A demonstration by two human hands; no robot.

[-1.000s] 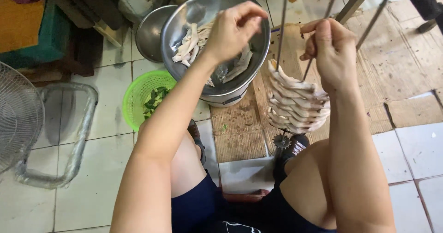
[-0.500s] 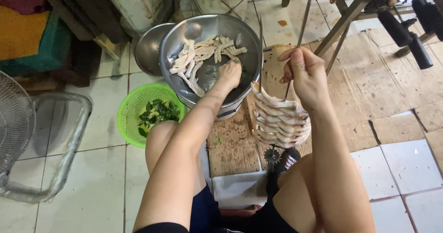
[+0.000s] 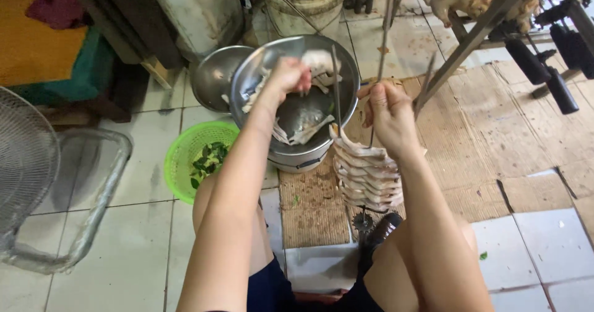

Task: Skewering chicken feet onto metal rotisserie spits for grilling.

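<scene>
My left hand (image 3: 288, 77) is closed on a pale piece of raw meat (image 3: 320, 61), lifted just above a large steel bowl (image 3: 346, 111) that holds several more pale strips. My right hand (image 3: 388, 109) grips thin metal skewers (image 3: 385, 21) that stand upright. Several pale meat pieces (image 3: 366, 177) are stacked on the skewers below that hand, hanging over a brown mat. One skewer tip (image 3: 335, 77) rises between my two hands.
A second, smaller steel bowl (image 3: 213, 77) sits behind the big one. A green plastic basket with leaves (image 3: 185, 157) lies on the tiles at left. A fan grille (image 3: 25, 157) stands far left. Cardboard (image 3: 495, 145) covers the floor at right, under a metal stand (image 3: 476, 34).
My left hand dipped into the bowl and has come up holding a piece of meat. The right hand kept hold of the loaded skewers. The camera view shifted.
</scene>
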